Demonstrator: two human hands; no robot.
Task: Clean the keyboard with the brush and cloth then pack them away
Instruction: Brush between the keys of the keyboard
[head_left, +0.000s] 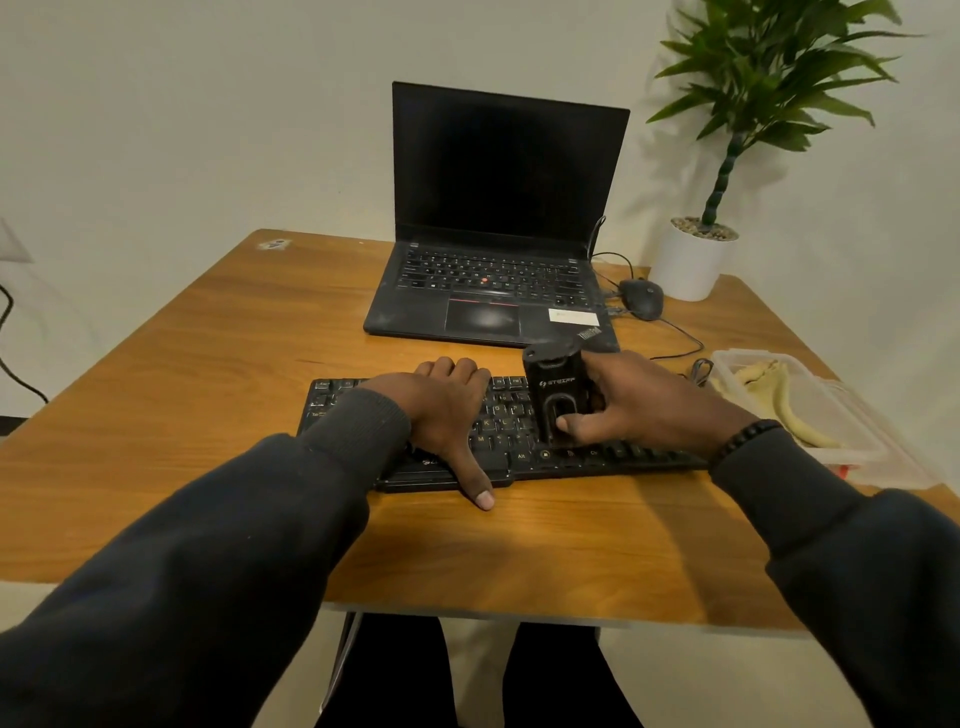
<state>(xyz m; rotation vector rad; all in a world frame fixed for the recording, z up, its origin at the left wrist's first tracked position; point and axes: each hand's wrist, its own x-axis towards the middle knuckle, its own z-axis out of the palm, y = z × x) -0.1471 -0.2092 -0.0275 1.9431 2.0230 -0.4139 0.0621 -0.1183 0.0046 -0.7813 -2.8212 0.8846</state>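
A black keyboard (613, 457) lies across the middle of the wooden table (218, 364). My left hand (447, 415) rests flat on its left half, thumb over the front edge, holding it down. My right hand (644, 400) grips a black brush (553, 395) with white lettering, held upright on the keys right of centre; its bristles are hidden. A yellowish cloth (779, 400) lies in a clear plastic container (852, 447) at the right edge of the table.
An open black laptop (498, 291) stands behind the keyboard. A black mouse (644, 299) with its cable lies to the laptop's right. A potted plant in a white pot (685, 260) stands at the back right corner. My legs show below the table's near edge.
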